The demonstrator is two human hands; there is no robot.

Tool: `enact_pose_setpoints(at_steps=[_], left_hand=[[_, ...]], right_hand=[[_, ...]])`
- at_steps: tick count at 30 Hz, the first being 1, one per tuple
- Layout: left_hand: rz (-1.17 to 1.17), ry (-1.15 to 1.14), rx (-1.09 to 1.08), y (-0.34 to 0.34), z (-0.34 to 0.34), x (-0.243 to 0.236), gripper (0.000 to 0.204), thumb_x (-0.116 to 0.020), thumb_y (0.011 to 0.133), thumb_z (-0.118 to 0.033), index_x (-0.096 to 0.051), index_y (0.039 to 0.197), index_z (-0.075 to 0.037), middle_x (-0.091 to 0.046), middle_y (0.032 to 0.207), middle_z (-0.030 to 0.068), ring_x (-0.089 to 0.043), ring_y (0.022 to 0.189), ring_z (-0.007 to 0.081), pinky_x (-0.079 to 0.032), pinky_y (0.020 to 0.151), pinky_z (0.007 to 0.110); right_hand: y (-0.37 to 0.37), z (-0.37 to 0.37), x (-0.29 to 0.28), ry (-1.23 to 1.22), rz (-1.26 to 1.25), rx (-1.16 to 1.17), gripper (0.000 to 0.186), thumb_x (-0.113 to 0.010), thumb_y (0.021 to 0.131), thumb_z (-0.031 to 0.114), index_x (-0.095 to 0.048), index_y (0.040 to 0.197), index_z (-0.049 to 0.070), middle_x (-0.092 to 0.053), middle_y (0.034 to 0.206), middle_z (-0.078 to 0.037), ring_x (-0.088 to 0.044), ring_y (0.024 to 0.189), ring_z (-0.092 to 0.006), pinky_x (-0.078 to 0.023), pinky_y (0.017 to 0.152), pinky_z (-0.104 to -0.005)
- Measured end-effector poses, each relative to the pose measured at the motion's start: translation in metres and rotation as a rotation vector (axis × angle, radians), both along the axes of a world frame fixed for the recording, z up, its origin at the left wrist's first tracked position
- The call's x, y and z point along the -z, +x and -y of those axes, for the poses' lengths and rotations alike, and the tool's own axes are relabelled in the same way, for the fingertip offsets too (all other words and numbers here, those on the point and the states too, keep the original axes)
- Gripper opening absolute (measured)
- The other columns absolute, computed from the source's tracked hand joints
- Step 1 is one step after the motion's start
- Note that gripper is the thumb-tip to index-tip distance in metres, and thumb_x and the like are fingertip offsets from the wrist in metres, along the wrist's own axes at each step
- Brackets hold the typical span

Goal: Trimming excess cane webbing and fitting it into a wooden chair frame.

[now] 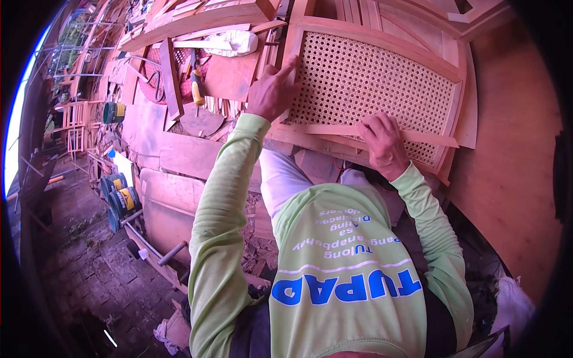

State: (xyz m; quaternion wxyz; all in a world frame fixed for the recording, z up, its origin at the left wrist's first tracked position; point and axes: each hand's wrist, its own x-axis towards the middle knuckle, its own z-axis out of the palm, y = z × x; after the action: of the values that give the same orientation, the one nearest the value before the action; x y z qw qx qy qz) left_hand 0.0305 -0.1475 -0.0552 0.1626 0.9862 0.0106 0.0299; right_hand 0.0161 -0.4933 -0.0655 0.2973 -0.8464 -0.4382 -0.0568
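- Brown plywood is lying at right, beyond the frame's right edge.
- Wooden frame is lying ahead of the wearer, near edge facing the body.
- Woven cane panel is filling the frame; mesh probably scuffs easily, so light pressure seems wise.
- Wooden strip is crossing the cane along the frame's near edge, its right end reaching past the right edge. A lie parallel to that edge would likely serve best; both near corners are worth checking.
- Left hand is resting at the frame's left edge, index finger standing apart; cannot tell whether the others are gripping. Steady bracing should help here.
- Right hand is apparently pinching the strip, fingers curling, tips partly hidden. An even hold probably limits bowing.
- Yellow-handled tool is lying beyond the frame's left edge.
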Motion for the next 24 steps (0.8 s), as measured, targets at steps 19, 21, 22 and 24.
enact_pose_setpoints(at_steps=[19,21,22,24], left_hand=[[0.061,-0.026,0.019,0.014,0.009,-0.003,0.068,-0.063,0.094,-0.012,-0.059,0.161,-0.024,-0.062,0.126,0.0247,-0.074,0.093,0.0436,-0.063,0.085,0.052],[-0.023,-0.089,0.023,0.014,0.008,-0.007,0.069,-0.064,0.092,-0.013,-0.06,0.16,-0.024,-0.063,0.125,0.0253,-0.074,0.1,0.0446,-0.063,0.091,0.051],[-0.027,-0.094,0.024,0.014,0.007,-0.007,0.069,-0.064,0.092,-0.013,-0.06,0.16,-0.024,-0.063,0.125,0.0253,-0.074,0.1,0.0446,-0.063,0.091,0.051],[-0.051,-0.097,-0.002,0.016,0.004,-0.004,0.072,-0.065,0.091,-0.015,-0.059,0.162,-0.025,-0.063,0.127,0.0257,-0.074,0.106,0.0437,-0.063,0.093,0.051]], right_hand=[[0.003,0.003,0.004,-0.029,-0.025,0.046,0.032,-0.069,0.089,0.001,-0.072,0.121,0.0,-0.066,0.116,-0.013,-0.063,0.109,-0.0346,-0.049,0.096,-0.0474],[0.002,-0.001,0.004,-0.039,-0.031,0.056,0.031,-0.069,0.089,0.001,-0.072,0.12,0.0,-0.066,0.116,-0.012,-0.063,0.108,-0.0347,-0.05,0.095,-0.0472],[0.001,-0.004,0.005,-0.045,-0.035,0.057,0.031,-0.069,0.089,0.001,-0.072,0.12,0.0,-0.066,0.116,-0.012,-0.063,0.108,-0.0347,-0.05,0.095,-0.0472],[0.0,-0.009,0.007,-0.009,-0.033,0.058,0.031,-0.069,0.089,0.0,-0.072,0.12,-0.001,-0.065,0.115,-0.013,-0.063,0.108,-0.0347,-0.05,0.095,-0.0474]])
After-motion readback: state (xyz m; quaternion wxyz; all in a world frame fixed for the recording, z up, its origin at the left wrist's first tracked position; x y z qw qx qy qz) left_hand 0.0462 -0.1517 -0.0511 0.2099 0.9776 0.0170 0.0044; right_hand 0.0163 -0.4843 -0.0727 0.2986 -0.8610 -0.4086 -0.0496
